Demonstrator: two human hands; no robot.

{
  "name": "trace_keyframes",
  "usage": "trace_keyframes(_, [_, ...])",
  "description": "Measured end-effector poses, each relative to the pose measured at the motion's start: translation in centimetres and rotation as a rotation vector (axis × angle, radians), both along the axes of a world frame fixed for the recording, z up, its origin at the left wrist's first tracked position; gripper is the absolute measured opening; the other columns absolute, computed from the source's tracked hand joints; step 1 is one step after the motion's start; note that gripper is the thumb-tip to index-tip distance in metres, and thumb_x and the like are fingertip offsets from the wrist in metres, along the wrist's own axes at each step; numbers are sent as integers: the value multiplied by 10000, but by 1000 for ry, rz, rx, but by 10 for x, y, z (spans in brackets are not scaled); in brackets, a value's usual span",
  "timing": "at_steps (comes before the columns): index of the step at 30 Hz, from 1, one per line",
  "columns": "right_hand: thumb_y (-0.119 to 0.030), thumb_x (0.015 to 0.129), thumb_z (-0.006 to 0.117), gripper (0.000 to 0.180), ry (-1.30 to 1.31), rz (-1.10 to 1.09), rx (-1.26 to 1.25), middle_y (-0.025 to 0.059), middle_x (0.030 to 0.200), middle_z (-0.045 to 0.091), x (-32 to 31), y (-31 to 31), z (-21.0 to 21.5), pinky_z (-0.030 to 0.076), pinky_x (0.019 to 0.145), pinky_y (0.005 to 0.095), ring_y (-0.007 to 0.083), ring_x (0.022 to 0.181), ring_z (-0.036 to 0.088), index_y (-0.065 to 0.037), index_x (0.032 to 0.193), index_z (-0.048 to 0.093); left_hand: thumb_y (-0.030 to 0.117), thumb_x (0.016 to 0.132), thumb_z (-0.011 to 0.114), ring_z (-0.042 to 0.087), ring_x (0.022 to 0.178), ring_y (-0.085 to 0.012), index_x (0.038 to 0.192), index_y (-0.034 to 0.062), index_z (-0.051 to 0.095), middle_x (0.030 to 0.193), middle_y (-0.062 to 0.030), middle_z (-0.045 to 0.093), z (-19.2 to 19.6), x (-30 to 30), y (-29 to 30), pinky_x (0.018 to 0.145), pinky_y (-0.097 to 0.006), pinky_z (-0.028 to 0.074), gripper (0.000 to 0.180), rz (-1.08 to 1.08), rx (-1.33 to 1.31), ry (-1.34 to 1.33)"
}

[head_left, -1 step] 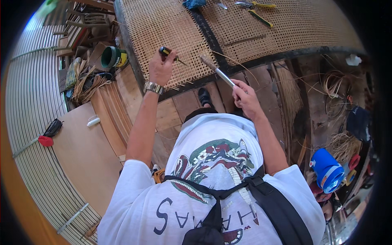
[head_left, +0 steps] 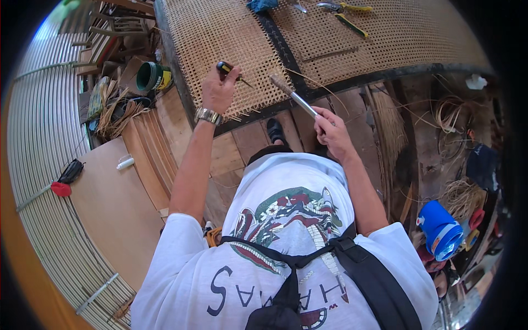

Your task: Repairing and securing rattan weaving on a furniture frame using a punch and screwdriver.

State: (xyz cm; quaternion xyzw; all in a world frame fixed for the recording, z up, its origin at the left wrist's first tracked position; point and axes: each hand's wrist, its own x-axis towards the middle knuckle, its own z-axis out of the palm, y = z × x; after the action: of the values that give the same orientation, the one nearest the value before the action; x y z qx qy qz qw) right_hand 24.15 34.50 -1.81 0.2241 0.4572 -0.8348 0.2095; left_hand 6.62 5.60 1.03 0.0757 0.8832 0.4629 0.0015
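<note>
My left hand (head_left: 218,93), with a metal watch at the wrist, is closed round a screwdriver (head_left: 224,67) with a black and yellow handle. Its thin shaft points right over the woven cane panel (head_left: 242,41), apart from my other hand. My right hand (head_left: 333,132) grips the silver shaft of what looks like a hammer (head_left: 301,102). The hammer's worn brownish head is above the panel's near edge, beside the dark frame bar (head_left: 278,44). Loose cane ends stick out along that near edge. A long cane strand (head_left: 324,85) curves out to the right of the hammer.
Pliers (head_left: 352,7) and a yellow-handled cutting tool (head_left: 352,26) lie on the far cane, near a blue cloth (head_left: 261,5). Left are a green bucket (head_left: 148,76) and a plywood sheet (head_left: 113,203). At right stand a blue jug (head_left: 440,228) and cane coils (head_left: 462,198).
My left hand has shifted very slightly to the right with the screwdriver. My right hand and the hammer have hardly moved.
</note>
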Motion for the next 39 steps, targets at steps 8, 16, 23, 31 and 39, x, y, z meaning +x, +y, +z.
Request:
trace_keyframes(8, [-167,1038,550,348,91,98,45,-48,730,507,-15,-6,4,298,465,193,17,552,412,-26,1355,569,205,946,705,683,700,-346,1049,79,614,786,-165,683,13,21,30,631,-432,520,186,-227,-276,23])
trace_keyframes(16, [-164,1042,526,392,38,-21,-61,-18,714,482,31,23,8,309,448,188,35,495,369,-13,1403,511,114,920,724,677,716,-306,1096,92,618,835,-159,676,45,132,35,632,-383,525,206,-212,-89,-27])
trace_keyframes(23, [-151,1028,553,392,-27,-21,15,-13,709,482,43,37,9,302,443,182,30,481,352,-10,1392,512,117,971,697,652,738,-116,1114,73,615,826,-46,676,36,170,16,658,-283,518,171,164,46,-81])
trace_keyframes(31, [-153,1009,581,383,-12,-6,-123,-15,716,497,22,32,18,321,451,198,39,492,398,5,1355,534,199,992,698,641,826,-77,1120,80,654,942,11,713,51,131,-36,714,-237,508,180,315,57,39])
trace_keyframes(39, [-173,1022,584,361,13,-75,-163,-18,735,503,6,-4,20,305,451,197,32,491,373,-9,1339,534,198,1004,681,639,836,-61,1071,65,672,929,-2,732,70,43,-63,710,-230,496,149,155,59,174])
